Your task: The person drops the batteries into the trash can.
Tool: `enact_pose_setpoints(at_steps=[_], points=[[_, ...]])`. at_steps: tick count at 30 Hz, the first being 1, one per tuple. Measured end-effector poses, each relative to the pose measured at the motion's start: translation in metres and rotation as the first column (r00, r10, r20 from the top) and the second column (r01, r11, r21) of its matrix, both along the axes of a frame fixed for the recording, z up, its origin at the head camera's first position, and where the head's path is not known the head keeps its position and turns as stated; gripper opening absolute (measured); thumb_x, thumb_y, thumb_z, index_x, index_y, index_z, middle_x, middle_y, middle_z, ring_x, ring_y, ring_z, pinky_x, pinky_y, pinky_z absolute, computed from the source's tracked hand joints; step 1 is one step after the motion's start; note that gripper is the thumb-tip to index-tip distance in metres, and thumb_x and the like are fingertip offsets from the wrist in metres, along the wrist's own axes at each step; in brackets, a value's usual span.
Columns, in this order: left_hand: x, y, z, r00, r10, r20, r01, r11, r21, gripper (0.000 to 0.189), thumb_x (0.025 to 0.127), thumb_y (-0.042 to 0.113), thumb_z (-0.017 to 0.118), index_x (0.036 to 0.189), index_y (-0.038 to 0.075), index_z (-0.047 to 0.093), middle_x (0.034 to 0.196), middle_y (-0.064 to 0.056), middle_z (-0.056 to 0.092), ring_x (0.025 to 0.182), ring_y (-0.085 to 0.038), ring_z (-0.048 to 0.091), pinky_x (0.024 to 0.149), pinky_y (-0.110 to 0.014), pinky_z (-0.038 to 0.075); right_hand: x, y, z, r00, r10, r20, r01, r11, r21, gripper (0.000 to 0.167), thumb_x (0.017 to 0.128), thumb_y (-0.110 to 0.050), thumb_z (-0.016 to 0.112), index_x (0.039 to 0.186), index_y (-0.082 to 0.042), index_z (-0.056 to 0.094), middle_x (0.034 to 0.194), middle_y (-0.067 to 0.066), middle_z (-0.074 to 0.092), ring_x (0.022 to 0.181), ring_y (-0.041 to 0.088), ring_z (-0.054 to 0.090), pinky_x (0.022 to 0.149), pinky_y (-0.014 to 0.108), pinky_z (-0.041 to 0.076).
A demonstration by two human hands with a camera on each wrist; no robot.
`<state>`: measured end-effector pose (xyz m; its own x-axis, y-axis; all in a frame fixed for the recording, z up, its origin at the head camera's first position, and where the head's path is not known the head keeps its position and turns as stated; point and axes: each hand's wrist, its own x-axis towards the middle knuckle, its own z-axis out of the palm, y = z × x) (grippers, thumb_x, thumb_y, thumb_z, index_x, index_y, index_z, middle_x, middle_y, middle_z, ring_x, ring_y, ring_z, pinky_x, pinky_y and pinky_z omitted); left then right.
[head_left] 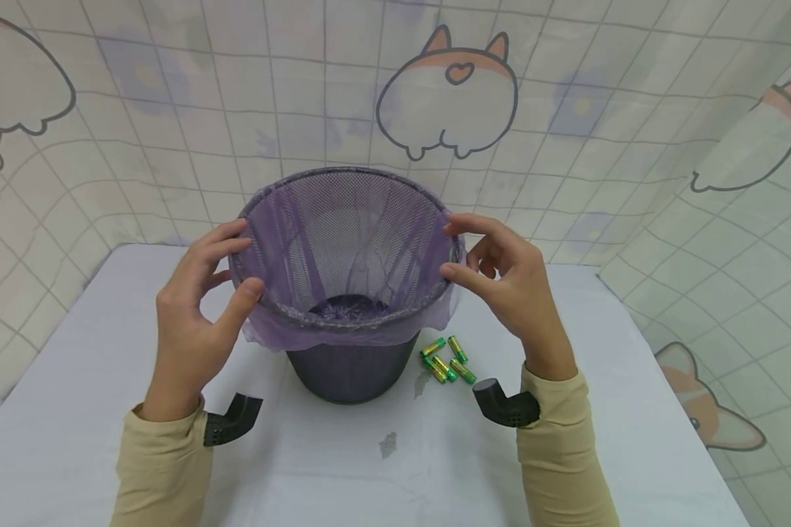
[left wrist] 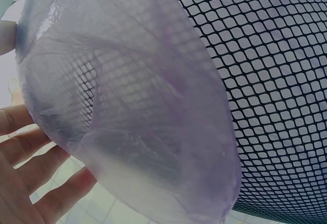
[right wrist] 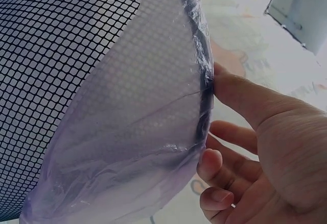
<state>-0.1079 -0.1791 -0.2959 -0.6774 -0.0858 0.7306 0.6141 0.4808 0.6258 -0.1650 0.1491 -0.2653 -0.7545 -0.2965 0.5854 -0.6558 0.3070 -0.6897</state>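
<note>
A black mesh wastebasket (head_left: 352, 373) stands on the white table, lined with a thin purple trash bag (head_left: 349, 335) folded down over its rim. At the rim's left side, my left hand (head_left: 194, 311) touches the bag with thumb and spread fingertips. My right hand (head_left: 510, 282) is at the opposite side, thumb and index fingertips resting on the rim, the other fingers bent outside it. In the left wrist view, the bag's overhang (left wrist: 158, 132) hangs loosely over the mesh. The right wrist view shows my thumb (right wrist: 245, 94) against the bag-covered rim.
Several green and gold batteries (head_left: 444, 360) lie on the table (head_left: 461, 468) just right of the wastebasket's base. Grey patches (head_left: 387, 444) mark the tabletop nearby. A checked cloth (head_left: 303, 95) with corgi drawings hangs behind and at both sides.
</note>
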Motion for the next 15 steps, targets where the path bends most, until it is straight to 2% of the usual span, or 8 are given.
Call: enact_pose_setpoints(at_steps=[7,15], points=[[0.0002,0.0001,-0.0002,1.0,-0.006,-0.002,0.006,1.0,0.0,0.037,0.088,0.015,0.066,0.123,0.003,0.063,0.138,-0.004,0.057,0.128,-0.019,0.052,0.091,-0.012,0.047,0.0016,0.0031,-0.0013,1.0,-0.016,0.011,0.016,1.0,-0.013,0.051,0.077,0.002,0.077,0.125,-0.009,0.063,0.112,0.009,0.067,0.066,0.011,0.046,0.057,0.019,0.036],[0.0005,-0.0002,0.0002,1.0,-0.007,-0.006,0.007,1.0,0.001,0.038,0.088,0.015,0.067,0.123,0.004,0.063,0.138,-0.004,0.058,0.128,-0.019,0.053,0.091,-0.012,0.047,0.0047,0.008,-0.0033,0.999,-0.051,-0.015,0.051,0.999,-0.018,0.051,0.076,0.002,0.077,0.124,-0.009,0.063,0.11,0.005,0.067,0.066,0.01,0.046,0.056,0.018,0.036]])
